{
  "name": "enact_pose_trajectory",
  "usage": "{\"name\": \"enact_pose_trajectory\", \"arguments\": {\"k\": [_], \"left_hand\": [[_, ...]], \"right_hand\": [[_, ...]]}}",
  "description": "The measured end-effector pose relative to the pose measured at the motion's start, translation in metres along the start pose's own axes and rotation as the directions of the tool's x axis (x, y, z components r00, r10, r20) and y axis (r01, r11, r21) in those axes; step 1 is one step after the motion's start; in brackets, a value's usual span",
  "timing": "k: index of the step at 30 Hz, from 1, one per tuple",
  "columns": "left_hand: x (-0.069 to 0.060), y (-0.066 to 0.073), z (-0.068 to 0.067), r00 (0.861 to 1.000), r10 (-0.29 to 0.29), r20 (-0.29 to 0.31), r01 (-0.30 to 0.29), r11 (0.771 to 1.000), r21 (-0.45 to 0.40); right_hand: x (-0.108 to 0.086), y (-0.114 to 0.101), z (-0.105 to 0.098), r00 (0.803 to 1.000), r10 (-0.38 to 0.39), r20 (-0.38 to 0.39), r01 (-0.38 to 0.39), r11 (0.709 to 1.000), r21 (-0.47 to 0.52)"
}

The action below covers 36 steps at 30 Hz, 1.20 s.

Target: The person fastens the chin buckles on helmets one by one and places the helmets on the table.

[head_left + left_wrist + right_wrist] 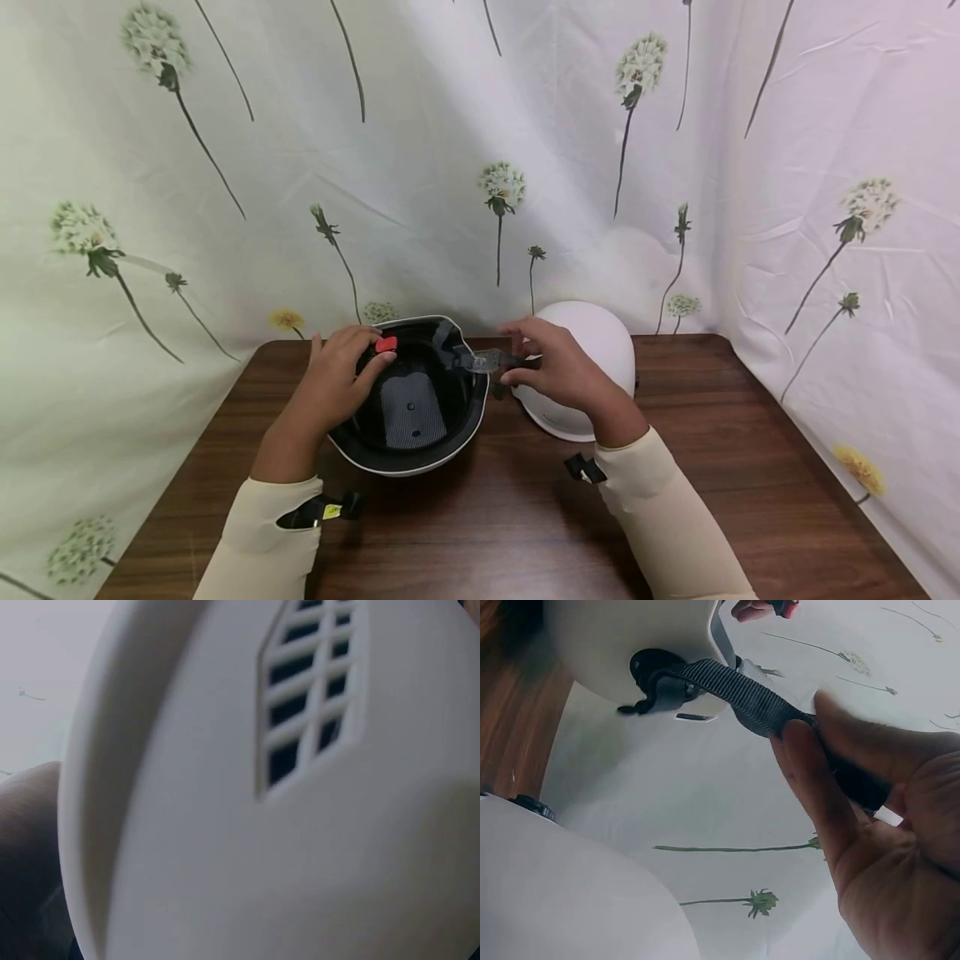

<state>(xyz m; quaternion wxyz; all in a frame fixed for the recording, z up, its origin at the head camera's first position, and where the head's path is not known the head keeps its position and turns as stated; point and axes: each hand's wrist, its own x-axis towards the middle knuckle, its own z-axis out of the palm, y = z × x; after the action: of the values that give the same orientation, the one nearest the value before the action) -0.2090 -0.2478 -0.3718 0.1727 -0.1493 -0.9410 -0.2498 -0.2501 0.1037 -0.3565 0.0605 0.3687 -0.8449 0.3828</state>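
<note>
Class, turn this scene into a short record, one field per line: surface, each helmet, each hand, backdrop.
Surface: brown wood-grain table
First helmet: upturned helmet, black interior showing
Second helmet: white helmet, dome up, to the right of the first
Left hand: pinches a red clip at the upturned helmet
Right hand: pinches the upturned helmet's dark strap
Backdrop: pale cloth with dandelion print

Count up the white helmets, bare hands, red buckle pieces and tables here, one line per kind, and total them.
White helmets: 2 (upturned helmet, dome-up helmet)
Bare hands: 2 (left hand, right hand)
Red buckle pieces: 1 (red buckle piece)
Tables: 1 (wooden table)
Total: 6
</note>
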Motion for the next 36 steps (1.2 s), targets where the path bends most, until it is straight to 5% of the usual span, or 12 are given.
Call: {"name": "enact_pose_trajectory", "arguments": {"k": [11, 21, 30, 36], "left_hand": [[-0.002, 0.001, 0.001, 1.000, 0.007, -0.018, -0.007, 1.000, -0.026], [-0.001, 0.000, 0.002, 0.999, 0.026, -0.042, -0.027, 0.999, -0.036], [-0.003, -0.001, 0.002, 0.999, 0.029, -0.031, -0.030, 0.999, -0.030], [-0.002, -0.002, 0.001, 0.999, 0.036, -0.031, -0.037, 0.999, -0.035]], "right_hand": [[0.004, 0.003, 0.022, 0.989, -0.091, -0.115, 0.111, 0.978, 0.177], [0.011, -0.004, 0.039, 0.989, -0.033, -0.145, 0.075, 0.954, 0.291], [0.033, -0.019, 0.052, 0.989, -0.125, -0.084, 0.131, 0.989, 0.074], [0.041, -0.026, 0.059, 0.993, -0.110, -0.038, 0.113, 0.989, 0.096]]}}
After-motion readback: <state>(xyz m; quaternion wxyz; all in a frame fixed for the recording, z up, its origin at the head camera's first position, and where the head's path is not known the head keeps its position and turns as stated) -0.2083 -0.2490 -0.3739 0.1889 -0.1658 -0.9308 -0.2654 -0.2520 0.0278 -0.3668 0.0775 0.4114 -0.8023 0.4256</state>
